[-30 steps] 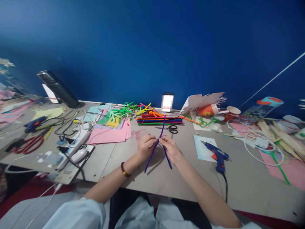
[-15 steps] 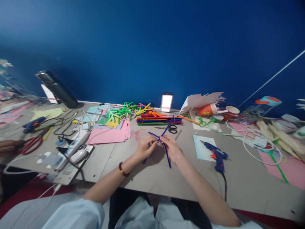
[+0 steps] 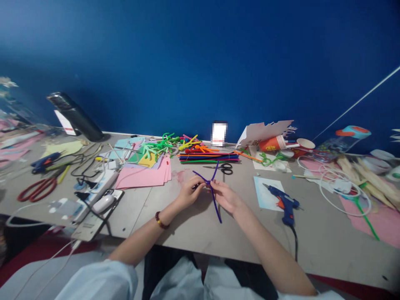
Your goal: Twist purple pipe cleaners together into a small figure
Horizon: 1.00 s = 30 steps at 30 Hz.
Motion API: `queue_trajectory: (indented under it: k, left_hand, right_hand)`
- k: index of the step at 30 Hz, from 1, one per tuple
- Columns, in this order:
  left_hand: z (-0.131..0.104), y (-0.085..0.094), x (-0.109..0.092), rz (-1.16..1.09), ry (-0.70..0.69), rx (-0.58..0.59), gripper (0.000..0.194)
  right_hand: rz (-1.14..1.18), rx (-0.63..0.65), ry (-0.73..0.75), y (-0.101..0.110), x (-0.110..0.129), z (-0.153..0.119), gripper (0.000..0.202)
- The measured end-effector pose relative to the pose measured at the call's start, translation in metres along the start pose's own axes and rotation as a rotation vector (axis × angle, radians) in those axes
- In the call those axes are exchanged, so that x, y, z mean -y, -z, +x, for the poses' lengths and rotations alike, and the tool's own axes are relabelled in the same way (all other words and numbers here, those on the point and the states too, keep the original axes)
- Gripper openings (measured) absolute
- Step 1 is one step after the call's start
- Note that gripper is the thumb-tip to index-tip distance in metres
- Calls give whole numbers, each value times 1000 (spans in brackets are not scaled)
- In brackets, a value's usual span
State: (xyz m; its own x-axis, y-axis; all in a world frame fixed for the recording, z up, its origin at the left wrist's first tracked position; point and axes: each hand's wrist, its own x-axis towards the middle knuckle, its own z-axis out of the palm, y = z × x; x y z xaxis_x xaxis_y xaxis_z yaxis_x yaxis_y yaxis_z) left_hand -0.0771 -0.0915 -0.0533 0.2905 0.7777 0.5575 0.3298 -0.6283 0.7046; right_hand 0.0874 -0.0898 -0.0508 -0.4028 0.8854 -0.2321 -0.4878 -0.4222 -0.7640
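Pretty crowded table (image 3: 187, 243) here. The purple pipe cleaners (image 3: 216, 207) are up front in the middle, crossed and pinched above the tabletop: fuzzy, thin, bendy, one end pointing to the back, one off to the left, one hanging toward the lap. The left hand (image 3: 191, 193) has its fingers closed narrow on them right beside the crossing, and the right hand (image 3: 225, 196) pinches them from the other side.

Just past the hands there's a pair of small scissors (image 3: 227, 168) with black loop handles, and right behind those a bundle of straight pipe cleaners (image 3: 208, 158) lying sideways. A tangle of bent green ones (image 3: 159, 147) sits to the left of that, near flat pink paper (image 3: 142, 177).

Over on the right, a blue plastic glue gun (image 3: 286, 203) lies partly on a pale blue card (image 3: 262, 198), with orange paper cups (image 3: 271, 144) tipped over farther back beside a torn-edged sheet (image 3: 261, 132). The left side's jammed with a white power strip (image 3: 101, 189), a smooth rounded mouse (image 3: 103, 204), red-handled scissors (image 3: 36, 190) and a dark bottle (image 3: 81, 119) leaning over.
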Motion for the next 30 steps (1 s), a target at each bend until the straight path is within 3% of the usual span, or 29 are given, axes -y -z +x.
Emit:
queue_trajectory:
  k: [6, 15, 21, 30]
  left_hand:
    - [-2, 1, 5, 67, -66, -57, 15]
    - [-3, 2, 2, 96, -148, -56, 12]
    - [-2, 2, 2, 129, -173, -41, 9]
    - [-2, 5, 8, 281, -300, -90, 10]
  right_hand:
    - [43, 61, -145, -3, 2, -6, 23]
    - [-23, -11, -23, -5, 2, -5, 28]
    - [-76, 42, -22, -5, 3, -6, 29]
    - [33, 165, -206, -3, 6, -13, 26]
